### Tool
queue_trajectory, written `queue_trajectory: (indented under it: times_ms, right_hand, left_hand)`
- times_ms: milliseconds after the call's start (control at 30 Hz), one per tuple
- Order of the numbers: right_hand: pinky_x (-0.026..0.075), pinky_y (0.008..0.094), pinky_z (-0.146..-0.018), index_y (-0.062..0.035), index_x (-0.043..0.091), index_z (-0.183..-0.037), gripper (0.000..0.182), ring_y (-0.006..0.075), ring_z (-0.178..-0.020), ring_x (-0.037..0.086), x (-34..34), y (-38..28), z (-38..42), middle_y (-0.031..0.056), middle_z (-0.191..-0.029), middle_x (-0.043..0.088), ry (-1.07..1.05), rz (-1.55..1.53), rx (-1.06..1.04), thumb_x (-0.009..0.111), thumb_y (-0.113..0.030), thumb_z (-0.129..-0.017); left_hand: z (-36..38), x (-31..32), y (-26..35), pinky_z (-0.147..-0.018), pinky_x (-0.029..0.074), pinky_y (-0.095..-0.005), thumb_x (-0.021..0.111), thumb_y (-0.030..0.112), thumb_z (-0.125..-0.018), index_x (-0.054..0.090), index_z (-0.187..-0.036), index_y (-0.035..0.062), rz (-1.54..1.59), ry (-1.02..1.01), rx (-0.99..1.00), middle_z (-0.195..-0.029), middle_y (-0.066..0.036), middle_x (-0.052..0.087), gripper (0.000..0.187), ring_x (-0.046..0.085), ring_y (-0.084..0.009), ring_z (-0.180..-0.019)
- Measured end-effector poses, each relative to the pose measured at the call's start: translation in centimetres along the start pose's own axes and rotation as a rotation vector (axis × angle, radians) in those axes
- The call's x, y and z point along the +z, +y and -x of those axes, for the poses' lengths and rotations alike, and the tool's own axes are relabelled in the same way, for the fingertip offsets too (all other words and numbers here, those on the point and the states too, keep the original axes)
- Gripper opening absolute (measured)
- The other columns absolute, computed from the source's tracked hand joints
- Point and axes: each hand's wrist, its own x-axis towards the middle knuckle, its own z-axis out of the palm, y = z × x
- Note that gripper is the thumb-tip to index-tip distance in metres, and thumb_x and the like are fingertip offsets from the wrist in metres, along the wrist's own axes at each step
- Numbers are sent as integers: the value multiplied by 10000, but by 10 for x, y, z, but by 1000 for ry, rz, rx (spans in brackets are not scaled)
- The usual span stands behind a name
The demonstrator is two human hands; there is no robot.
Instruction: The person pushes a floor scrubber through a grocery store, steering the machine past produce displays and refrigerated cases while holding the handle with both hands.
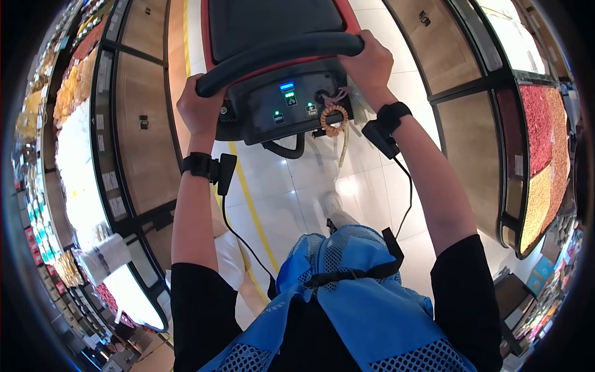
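"Black handlebar: who has it?"

"Both hands. The left hand curls tightly round one end, the right hand round the other."

"And the step?"

"Guiding the machine, I'd judge. It stands straight ahead, its control panel lit. The next move seems to call for even pressure on both ends, so it tracks straight (mind the coiled ring dangling from the panel, near the right wrist)."

"Room to the sides?"

"Little, I think. Wooden cabinets line the left, pale cabinets the right, with a strip of tiled floor along each flank. The lens bends the edges, so I can't tell which gap is tighter."

"Behind it?"

"More floor before the person's shoe, with a yellow line running left of it."
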Motion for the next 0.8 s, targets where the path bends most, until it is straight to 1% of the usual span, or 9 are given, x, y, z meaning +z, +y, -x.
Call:
queue_trajectory:
  times_ms: [133, 167, 300, 367, 433, 467, 567, 633, 800]
  right_hand:
    - [498, 344, -605, -105, 608, -843, 355, 279, -653, 619, 30, 24, -54, 95, -693, 627, 24, 41, -19, 735, -251, -545]
    - [498, 344, -605, -105, 608, -843, 355, 279, -653, 619, 54, -9, -38, 95, -693, 627, -5, 54, -38, 735, -251, -545]
    - [496, 347, -618, -80, 615, -834, 382, 287, -661, 620, 89, 0, -92, 103, -693, 628, -20, 74, -60, 744, -289, -541]
    - [472, 368, -627, -40, 586, -779, 235, 332, -698, 605, 97, -8, -112, 168, -702, 610, -16, 8, 21, 693, -133, -592]
    - [474, 368, -646, -42, 590, -796, 254, 329, -712, 606, 109, -4, -127, 169, -714, 614, -15, -27, 3, 694, -120, -578]
    - [476, 364, -650, -46, 594, -807, 259, 325, -715, 609, 120, 0, -139, 168, -722, 616, -29, -18, 43, 694, -118, -579]
    - [480, 359, -671, -46, 606, -843, 276, 311, -728, 619, 151, 8, -183, 183, -746, 619, -44, -29, 66, 692, -109, -589]
    - [493, 354, -622, -72, 618, -814, 389, 296, -670, 619, 173, 30, -185, 115, -696, 627, 6, 82, -4, 752, -312, -538]
    - [488, 358, -617, -76, 610, -794, 349, 308, -673, 618, 226, 54, -247, 133, -689, 622, 38, 93, -46, 752, -283, -552]
  left_hand:
    - [-49, 43, 3, -618, 504, -301, 789, 225, -569, 611, -827, 71, -36, 2, -4, -715, -95, 640, 349, 636, -241, -664]
    - [-44, 29, -39, -617, 504, -303, 783, 220, -570, 611, -827, 72, -29, 10, -29, -716, -95, 641, 342, 636, -244, -666]
    - [-95, 69, -50, -620, 504, -309, 770, 204, -572, 612, -828, 79, -35, 38, 9, -721, -92, 643, 326, 637, -248, -671]
    - [-113, 85, -54, -621, 505, -307, 766, 220, -579, 613, -831, 80, -36, 21, 9, -722, -88, 645, 326, 637, -245, -673]
    - [-131, 99, -56, -638, 488, -344, 766, 256, -593, 615, -879, 102, -26, -12, -63, -754, -110, 641, 357, 630, -289, -728]
    - [-145, 109, -61, -624, 506, -306, 765, 257, -579, 617, -845, 82, -24, -19, -51, -721, -95, 644, 350, 635, -253, -681]
    - [-189, 142, -70, -635, 506, -313, 767, 258, -573, 619, -846, 89, 1, -16, -55, -723, -96, 644, 354, 632, -261, -686]
    - [-189, 156, -75, -641, 506, -320, 773, 257, -558, 621, -855, 98, 42, 0, -52, -711, -93, 641, 370, 629, -266, -685]
    - [-250, 208, -97, -621, 508, -305, 784, 238, -537, 602, -866, 98, 114, -16, -22, -755, -87, 640, 400, 627, -253, -678]
